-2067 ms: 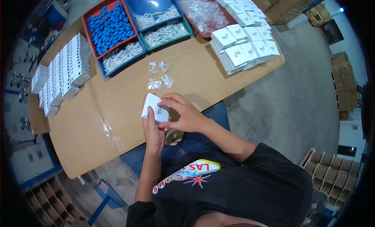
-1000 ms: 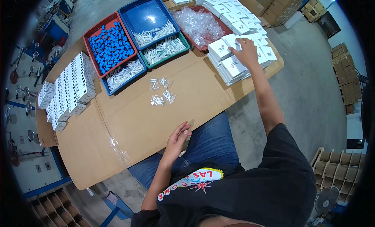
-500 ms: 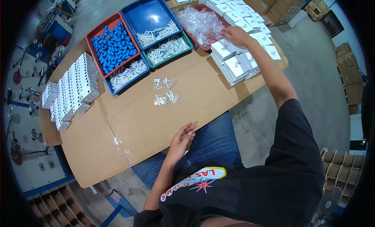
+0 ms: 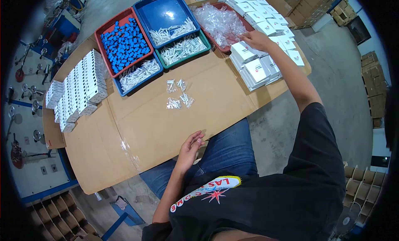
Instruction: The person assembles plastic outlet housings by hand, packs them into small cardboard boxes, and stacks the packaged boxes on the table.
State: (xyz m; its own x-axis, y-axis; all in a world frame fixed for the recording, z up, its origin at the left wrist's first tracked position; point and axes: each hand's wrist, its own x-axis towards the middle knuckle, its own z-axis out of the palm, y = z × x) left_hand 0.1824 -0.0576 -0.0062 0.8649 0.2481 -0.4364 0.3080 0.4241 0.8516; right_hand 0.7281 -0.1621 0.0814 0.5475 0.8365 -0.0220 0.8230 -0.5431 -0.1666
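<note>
My right hand (image 4: 257,40) reaches to the right edge of a red tray (image 4: 213,12) of clear plastic bags (image 4: 219,26), beside stacked white boxes (image 4: 257,69). Its fingertips touch or nearly touch the bags; what they pinch, if anything, is too small to make out. My left hand (image 4: 191,148) rests near the table's front edge, fingers loosely curled and apart, with nothing in it. Several small clear bags with white parts (image 4: 173,103) lie on the cardboard-covered table (image 4: 145,124), ahead of my left hand.
A red tray of blue pieces (image 4: 126,44) stands at the back left, beside blue and green trays (image 4: 205,46) holding white plugs (image 4: 183,51). White boxes with dark holes (image 4: 83,87) are stacked at the far left. Cardboard cartons (image 4: 309,8) stand behind the table.
The white box from the earliest frame is out of my hands. My right hand moved to the box stack, then left to the bag tray's edge. My left hand stays by the table edge.
</note>
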